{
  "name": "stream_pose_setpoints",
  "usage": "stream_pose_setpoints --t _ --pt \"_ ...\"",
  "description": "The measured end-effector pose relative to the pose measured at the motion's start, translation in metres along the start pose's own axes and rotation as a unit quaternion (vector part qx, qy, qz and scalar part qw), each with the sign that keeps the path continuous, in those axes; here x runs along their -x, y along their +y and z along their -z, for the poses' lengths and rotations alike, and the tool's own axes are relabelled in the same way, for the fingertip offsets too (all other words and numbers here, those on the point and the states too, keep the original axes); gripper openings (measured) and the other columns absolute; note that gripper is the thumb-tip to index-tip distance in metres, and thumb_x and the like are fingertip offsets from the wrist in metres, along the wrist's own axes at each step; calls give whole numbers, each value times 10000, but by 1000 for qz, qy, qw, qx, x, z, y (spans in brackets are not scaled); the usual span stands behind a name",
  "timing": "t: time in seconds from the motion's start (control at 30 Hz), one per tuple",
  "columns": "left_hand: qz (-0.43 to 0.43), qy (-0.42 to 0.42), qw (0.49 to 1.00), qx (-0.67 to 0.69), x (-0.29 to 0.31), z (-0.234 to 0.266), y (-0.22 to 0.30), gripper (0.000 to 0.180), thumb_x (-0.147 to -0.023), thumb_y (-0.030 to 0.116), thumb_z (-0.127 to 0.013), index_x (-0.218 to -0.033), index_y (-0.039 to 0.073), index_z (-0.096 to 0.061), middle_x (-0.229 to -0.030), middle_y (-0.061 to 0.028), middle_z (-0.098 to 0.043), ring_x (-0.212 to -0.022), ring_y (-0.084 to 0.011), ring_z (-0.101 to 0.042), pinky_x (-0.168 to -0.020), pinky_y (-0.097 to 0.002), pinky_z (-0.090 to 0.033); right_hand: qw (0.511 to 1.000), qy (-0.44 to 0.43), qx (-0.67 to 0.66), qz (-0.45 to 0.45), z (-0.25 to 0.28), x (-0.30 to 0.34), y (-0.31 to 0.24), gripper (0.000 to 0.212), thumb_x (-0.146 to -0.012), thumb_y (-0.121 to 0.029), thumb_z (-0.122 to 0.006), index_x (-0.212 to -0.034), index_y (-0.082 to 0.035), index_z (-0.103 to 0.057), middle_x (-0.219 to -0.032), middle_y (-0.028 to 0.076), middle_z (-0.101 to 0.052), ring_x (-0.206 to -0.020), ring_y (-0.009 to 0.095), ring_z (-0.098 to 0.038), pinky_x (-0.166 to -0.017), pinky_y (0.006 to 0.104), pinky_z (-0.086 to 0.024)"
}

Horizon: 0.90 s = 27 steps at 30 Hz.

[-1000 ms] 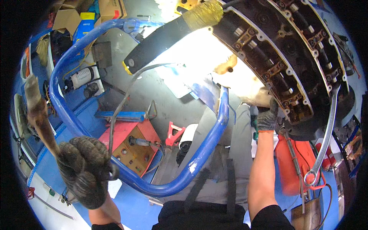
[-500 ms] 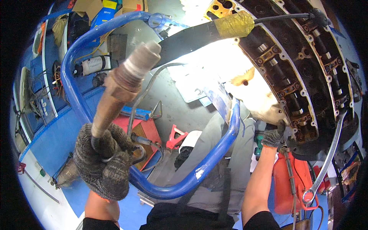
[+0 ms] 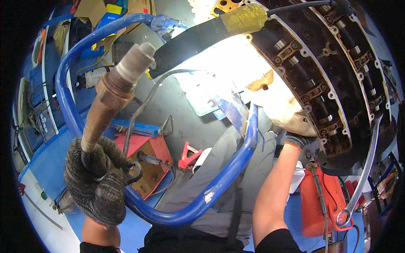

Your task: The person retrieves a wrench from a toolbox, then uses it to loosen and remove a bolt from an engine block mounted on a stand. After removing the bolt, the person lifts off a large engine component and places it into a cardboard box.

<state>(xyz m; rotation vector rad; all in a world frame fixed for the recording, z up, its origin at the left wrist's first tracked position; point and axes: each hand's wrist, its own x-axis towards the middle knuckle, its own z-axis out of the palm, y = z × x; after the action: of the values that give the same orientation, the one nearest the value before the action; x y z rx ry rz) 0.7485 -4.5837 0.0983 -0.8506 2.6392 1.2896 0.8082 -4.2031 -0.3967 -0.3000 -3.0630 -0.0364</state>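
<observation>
My left hand point(image 3: 96, 183), in a dark grey knit glove, is closed around the lower end of an oxygen sensor point(image 3: 110, 95). The sensor is brownish and worn, with a hex collar and a threaded, pale tip pointing up; its dark cable point(image 3: 145, 98) loops away from the hand. At the right, my gloved right hand point(image 3: 300, 139) reaches beneath the near edge of an engine point(image 3: 314, 80) with exposed camshafts. Its fingers are hidden behind the engine's lower side, so I cannot tell whether it grips anything.
A blue tubular frame point(image 3: 223, 181) curves between my arms. A work light point(image 3: 202, 40) glares beside the engine. A long wrench point(image 3: 363, 177) hangs from the engine's right end, above a red container point(image 3: 314, 202). A red box point(image 3: 145, 162) and red jack stand point(image 3: 188, 155) are below.
My left hand has shifted left and slightly down with the oxygen sensor. The right hand has gone further under the engine edge, hiding its fingers. The whole view has shifted a little.
</observation>
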Motion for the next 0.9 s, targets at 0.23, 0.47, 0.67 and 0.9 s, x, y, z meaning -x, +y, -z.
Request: stream_pose_setpoints --t 0.23,0.47,0.67,0.9 --pt "0 29 999 -40 4 9 -7 398 -864 134 -707 -1204 3 -549 -1002 -127 -613 -759 -187 -616 -620 -314 -559 981 -19 -195 15 22 -7 -9 648 -951 -456 -533 -1461 -60 -472 -1508 179 -462 -1376 359 -426 -1125 553 -350" --pt "-103 -37 989 -95 -2 27 -22 359 -943 123 -647 -1279 33 -560 -1013 -91 -610 -788 -180 -593 -586 -281 -523 708 31 -682 -180 1 -11 -8 602 -927 -459 -547 -1362 -43 -549 -1400 173 -548 -1303 352 -483 -1089 532 -398" --pt "-167 -25 952 -257 -8 55 -40 448 -950 145 -650 -1367 46 -519 -1124 -107 -608 -900 -204 -613 -694 -318 -554 346 35 -901 -258 -13 -7 -2 595 -956 -447 -515 -1391 -41 -500 -1431 163 -515 -1320 334 -465 -1107 517 -379" --pt "-180 -41 940 -287 -8 72 -46 490 -961 148 -631 -1419 55 -484 -1243 -123 -592 -1003 -212 -621 -790 -347 -564 329 20 -912 -244 -18 -7 -1 588 -989 -434 -479 -1425 -40 -443 -1467 151 -476 -1339 312 -443 -1129 500 -358"
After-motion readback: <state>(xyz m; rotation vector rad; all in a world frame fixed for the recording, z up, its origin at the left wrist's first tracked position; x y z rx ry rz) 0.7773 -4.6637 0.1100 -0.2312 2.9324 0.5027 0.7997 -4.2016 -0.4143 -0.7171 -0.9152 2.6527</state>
